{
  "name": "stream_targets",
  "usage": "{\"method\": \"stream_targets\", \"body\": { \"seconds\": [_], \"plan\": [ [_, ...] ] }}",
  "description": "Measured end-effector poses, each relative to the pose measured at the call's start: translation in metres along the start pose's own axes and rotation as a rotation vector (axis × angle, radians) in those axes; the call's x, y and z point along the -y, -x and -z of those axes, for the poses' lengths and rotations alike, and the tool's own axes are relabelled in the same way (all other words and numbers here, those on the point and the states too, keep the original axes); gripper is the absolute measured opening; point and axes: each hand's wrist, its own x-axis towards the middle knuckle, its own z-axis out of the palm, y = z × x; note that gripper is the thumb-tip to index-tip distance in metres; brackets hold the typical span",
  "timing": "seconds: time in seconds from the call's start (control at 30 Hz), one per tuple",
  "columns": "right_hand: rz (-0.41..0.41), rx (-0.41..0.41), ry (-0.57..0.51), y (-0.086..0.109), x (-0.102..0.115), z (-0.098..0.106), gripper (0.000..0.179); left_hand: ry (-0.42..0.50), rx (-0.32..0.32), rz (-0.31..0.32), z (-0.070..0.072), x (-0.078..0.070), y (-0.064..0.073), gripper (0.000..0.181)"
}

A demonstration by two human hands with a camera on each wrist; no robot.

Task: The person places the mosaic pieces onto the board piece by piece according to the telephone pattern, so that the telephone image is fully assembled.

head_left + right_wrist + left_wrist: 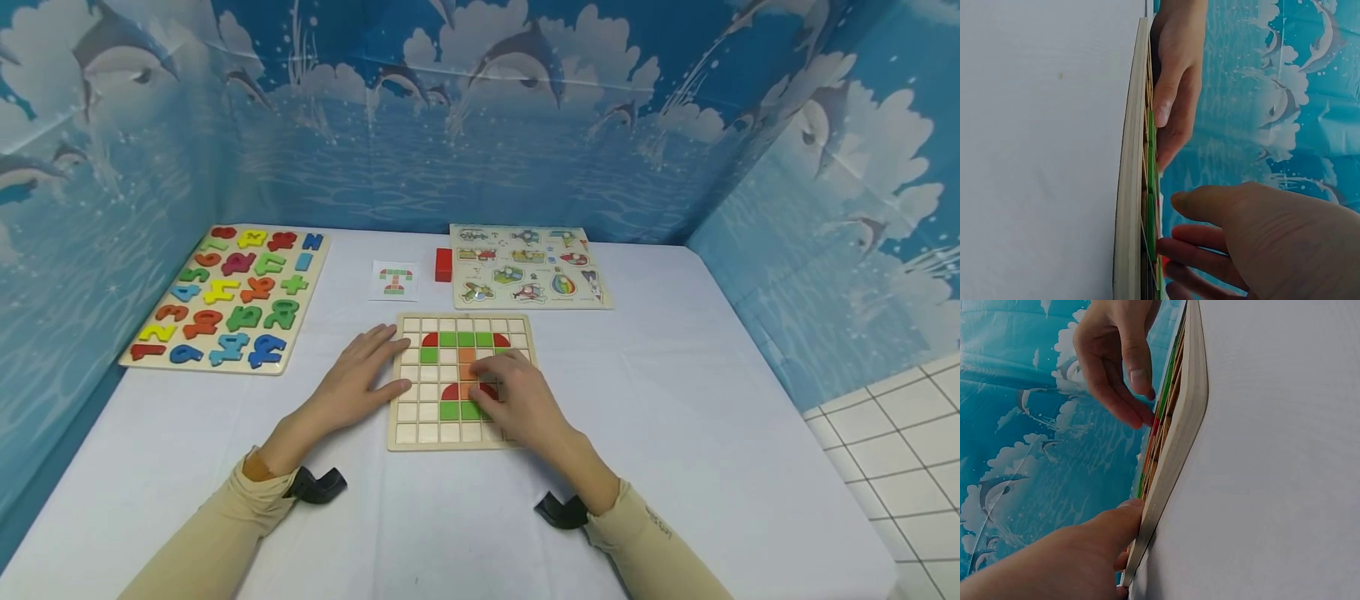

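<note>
A square wooden grid board (427, 433) lies on the table before me. Green square tiles (467, 339) line its upper rows, with red quarter-round tiles (431, 340) at the ends. Orange tiles (467, 356) run down the middle to another red and green group (450, 410). My left hand (348, 375) rests at the board's left edge, fingers spread, thumb (1125, 506) on the rim. Over the orange column is my right hand (517, 396), its fingertips at the tiles and its thumb apart from the fingers. Its palm hides some lower right cells.
Behind the board lie a small pattern card (406, 291) and a red block (443, 265). A vehicle puzzle board (525, 302) sits at the back, and a number puzzle board (197, 336) at the left. A blue dolphin curtain (480, 167) surrounds the white table (675, 417).
</note>
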Motion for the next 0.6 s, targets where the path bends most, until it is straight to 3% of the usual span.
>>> {"method": "stream_targets", "body": {
  "seconds": [0.33, 0.43, 0.6],
  "plan": [
    [0.046, -0.037, -0.032, -0.0006, -0.0026, 0.0006, 0.015, -0.004, -0.002, 0.001, -0.001, -0.0003, 0.0011, 0.068],
    [0.028, -0.02, -0.037, -0.0016, -0.0036, 0.0003, 0.036, -0.001, 0.003, 0.001, -0.0006, -0.0009, 0.0008, 0.069],
    [-0.027, 0.102, -0.023, -0.005, -0.0071, -0.0028, 0.073, -0.005, 0.005, 0.004, -0.0001, -0.0008, 0.0003, 0.069]
  ]
}}
